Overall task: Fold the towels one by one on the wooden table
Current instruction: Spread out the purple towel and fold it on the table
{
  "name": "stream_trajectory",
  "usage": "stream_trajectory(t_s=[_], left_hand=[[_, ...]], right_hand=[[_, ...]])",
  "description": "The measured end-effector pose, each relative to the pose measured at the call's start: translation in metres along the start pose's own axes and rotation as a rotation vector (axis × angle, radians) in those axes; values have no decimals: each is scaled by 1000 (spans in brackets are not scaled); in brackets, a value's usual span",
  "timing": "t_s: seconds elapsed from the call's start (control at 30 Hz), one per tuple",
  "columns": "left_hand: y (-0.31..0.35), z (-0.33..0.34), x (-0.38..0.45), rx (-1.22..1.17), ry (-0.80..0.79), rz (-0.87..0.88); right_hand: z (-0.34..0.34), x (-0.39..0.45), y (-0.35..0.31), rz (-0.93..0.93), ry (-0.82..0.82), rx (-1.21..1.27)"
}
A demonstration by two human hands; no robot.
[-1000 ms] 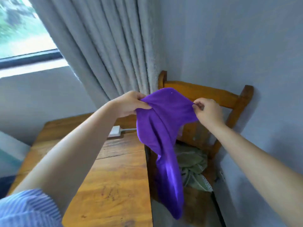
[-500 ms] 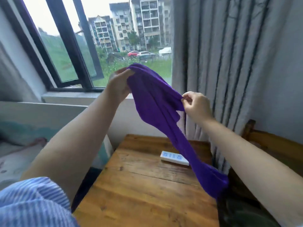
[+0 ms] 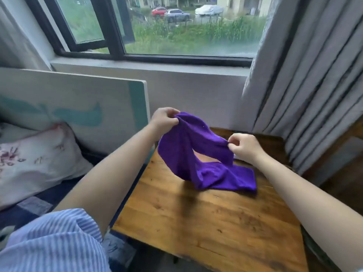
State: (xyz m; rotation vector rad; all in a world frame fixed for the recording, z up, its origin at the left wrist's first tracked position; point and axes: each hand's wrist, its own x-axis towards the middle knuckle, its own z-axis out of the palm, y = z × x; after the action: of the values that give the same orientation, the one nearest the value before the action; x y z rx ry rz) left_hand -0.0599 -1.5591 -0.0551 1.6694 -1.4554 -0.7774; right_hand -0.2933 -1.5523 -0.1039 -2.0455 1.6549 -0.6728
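Wooden worktop point(image 3: 206, 222) below a window point(image 3: 176, 26), grey curtain point(image 3: 314, 85) at right, bed with pillow point(image 3: 35, 160) at left. Purple towel point(image 3: 196, 154) held above worktop's far half, its lower end bunched on the wood. Left hand point(image 3: 164, 119) fingers pinch the upper left corner, right hand point(image 3: 245, 147) fingers pinch the upper right edge. Striped sleeve point(image 3: 53, 242) bottom left.
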Motion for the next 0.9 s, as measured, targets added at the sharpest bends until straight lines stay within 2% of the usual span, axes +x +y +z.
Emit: stream_trajectory(t_s=[0.1, 0.2, 0.27, 0.33, 0.47, 0.7, 0.8, 0.9], left_hand=[[-55, 31, -10, 279, -267, -75], [-106, 60, -27, 439, -661, -218], [-138, 73, -40, 530, -770, -288], [-167, 81, -52, 557, -785, -356], [-209, 82, -61, 552, -700, -489], [-240, 93, -56, 513, -454, -665], [-254, 103, -55, 435, -353, -748], [-266, 111, -51, 341, -276, -826]], right_hand=[[30, -9, 29, 111, -296, -181], [60, -20, 57, 193, -742, -486], [82, -29, 71, 244, -987, -621], [103, -29, 80, 253, -1084, -621], [139, -11, 85, 150, -955, -466], [201, 10, 84, -14, -728, -258], [230, 0, 81, -106, -694, -262], [254, -18, 77, -158, -706, -380]])
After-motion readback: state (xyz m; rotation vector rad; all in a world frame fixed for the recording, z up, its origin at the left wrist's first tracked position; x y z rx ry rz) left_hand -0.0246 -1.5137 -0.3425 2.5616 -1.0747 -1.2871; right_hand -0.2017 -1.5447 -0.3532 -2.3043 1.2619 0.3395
